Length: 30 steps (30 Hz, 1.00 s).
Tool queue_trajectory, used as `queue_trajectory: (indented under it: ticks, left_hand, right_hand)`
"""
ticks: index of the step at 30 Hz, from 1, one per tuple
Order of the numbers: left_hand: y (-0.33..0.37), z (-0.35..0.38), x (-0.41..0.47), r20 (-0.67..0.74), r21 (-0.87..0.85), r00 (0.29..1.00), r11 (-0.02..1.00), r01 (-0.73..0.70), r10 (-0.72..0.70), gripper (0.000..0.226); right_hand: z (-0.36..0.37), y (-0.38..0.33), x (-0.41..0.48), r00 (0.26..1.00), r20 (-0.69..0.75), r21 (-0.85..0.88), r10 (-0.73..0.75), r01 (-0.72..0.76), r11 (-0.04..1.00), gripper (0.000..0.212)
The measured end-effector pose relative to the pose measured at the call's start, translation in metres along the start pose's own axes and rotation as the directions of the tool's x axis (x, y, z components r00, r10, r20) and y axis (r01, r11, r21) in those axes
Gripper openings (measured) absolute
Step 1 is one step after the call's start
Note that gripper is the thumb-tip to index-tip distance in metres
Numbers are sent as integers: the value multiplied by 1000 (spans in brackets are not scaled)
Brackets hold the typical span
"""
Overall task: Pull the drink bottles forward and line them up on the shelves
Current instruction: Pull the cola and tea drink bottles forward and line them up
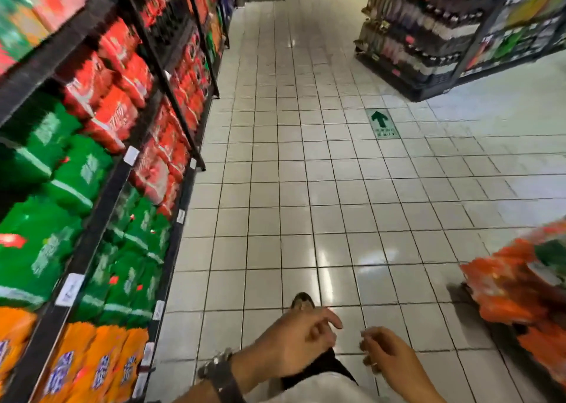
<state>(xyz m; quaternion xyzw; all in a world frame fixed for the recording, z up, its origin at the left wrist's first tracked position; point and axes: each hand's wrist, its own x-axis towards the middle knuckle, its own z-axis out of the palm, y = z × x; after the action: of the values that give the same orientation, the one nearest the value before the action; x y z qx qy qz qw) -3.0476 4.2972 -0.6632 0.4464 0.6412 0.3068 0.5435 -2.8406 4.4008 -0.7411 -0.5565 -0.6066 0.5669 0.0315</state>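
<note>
1. Drink bottles [428,25] are spotted in dark rows on the far rack [407,88], up right across the aisle and well apart from both hands.
2. Nearer, the left-side shelves [101,222] are packed with red packs [116,108], green packs [76,169] and orange packs [101,366]. All of it is blurred, so whether these are bottles cannot be told.
3. The left grip [294,341], with a watch [219,372] at its wrist, is seen low in the view. Its fingers are loose and partly spread, and nothing is held.
4. The right grip [386,359] is carried just beside it, apart from it, fingers lightly curled. Nothing is held there either.
5. Below the hands, a shoe [302,301] is planted on the tiled floor [306,188], and a green arrow sign [381,123] is marked farther up the aisle.
6. An orange wrapped bundle [514,286] is caught at the right edge. What it contains cannot be told.
7. The step in hand is judged to be travel between shelf sections. No bottle is touched and no shelf is faced.
8. Next, a shelf must be faced and a gap at its front picked out. A bottle set back must then be reached, closed round and drawn to the edge, level with its neighbours.
</note>
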Motion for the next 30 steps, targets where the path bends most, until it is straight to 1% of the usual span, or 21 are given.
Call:
queue_trajectory:
  ticks: [2,4,5,7,9,10,12,14,15,17,18,19,21,23,26,28,30]
  left_hand:
    - [2,-46,47,-110,-58,992,997,58,-64,19]
    - [7,-95,76,-247,-152,952,977,148,-182,20]
    - [9,-126,94,-304,-227,926,961,157,-223,22]
    - [5,-187,123,-403,-361,873,924,124,-275,25]
    - [0,-243,145,-499,-413,810,906,89,-307,23]
    - [-4,-271,159,-539,-449,775,891,67,-329,22]
    - [-12,-319,187,-600,-493,706,869,44,-376,22]
    - [-22,-367,219,-628,-527,659,849,31,-414,21]
    - [-26,-391,238,-635,-539,643,842,29,-428,21]
    - [-33,-440,283,-645,-539,625,841,35,-440,22]
    - [-34,-465,308,-652,-542,617,840,27,-441,21]
    - [-33,-496,338,-658,-540,614,842,19,-436,21]
    - [-15,-552,388,-667,-515,617,857,22,-417,22]
    - [17,-620,439,-689,-467,627,884,0,-364,24]
    - [76,-715,505,-729,-342,641,939,-36,-241,25]
    - [116,-770,549,-741,-221,658,974,-52,-133,25]
    - [146,-812,589,-728,-125,684,990,-60,-50,20]
  right_hand:
    - [-2,-45,74,1000,27,-3,-13,13,1000,8]
    - [-6,-108,134,994,93,-66,-64,70,995,10]
    - [-8,-149,169,986,124,-96,-110,123,988,10]
    - [-12,-235,233,960,185,-153,-212,241,958,8]
    - [-10,-320,279,917,230,-203,-325,372,906,8]
    - [-8,-364,301,890,257,-196,-377,430,881,8]
    - [0,-439,336,835,304,-117,-458,510,852,8]
    - [11,-497,370,773,357,-42,-524,573,818,10]
    - [16,-518,387,738,393,-31,-549,608,794,11]
    - [25,-547,425,695,463,-35,-549,634,773,12]
    - [27,-557,447,696,489,-55,-526,626,778,12]
    - [28,-569,473,713,500,-79,-493,604,793,12]
    - [20,-585,514,781,483,-131,-395,511,849,12]
    - [1,-603,560,856,419,-149,-304,395,907,11]
    - [-39,-626,631,939,272,-151,-212,259,954,10]
    - [-65,-643,683,972,183,-125,-148,172,977,10]
    - [-83,-661,735,989,117,-109,-89,102,989,12]
